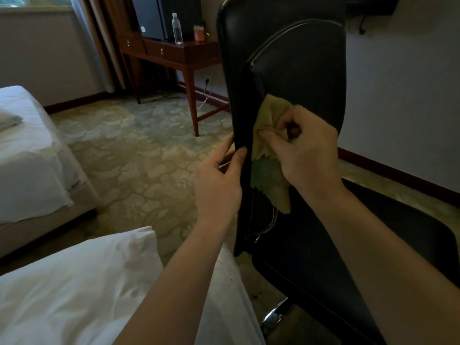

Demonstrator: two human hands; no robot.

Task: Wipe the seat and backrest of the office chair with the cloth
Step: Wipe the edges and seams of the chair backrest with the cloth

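The green cloth (270,155) was gripped in the right hand (306,148) against the backrest (293,70), whose left edge was pinched by the left hand (219,178); the seat (373,245) was judged not yet wiped.

No words or numbers can be read anywhere in this room. A small white tag (143,29) sits on the dark screen on the wooden desk (174,52), but it is too tiny to show any letters. The water bottle (177,28) and the little pink box (199,33) stand on that desk too, and any writing on them is too small and blurry to read
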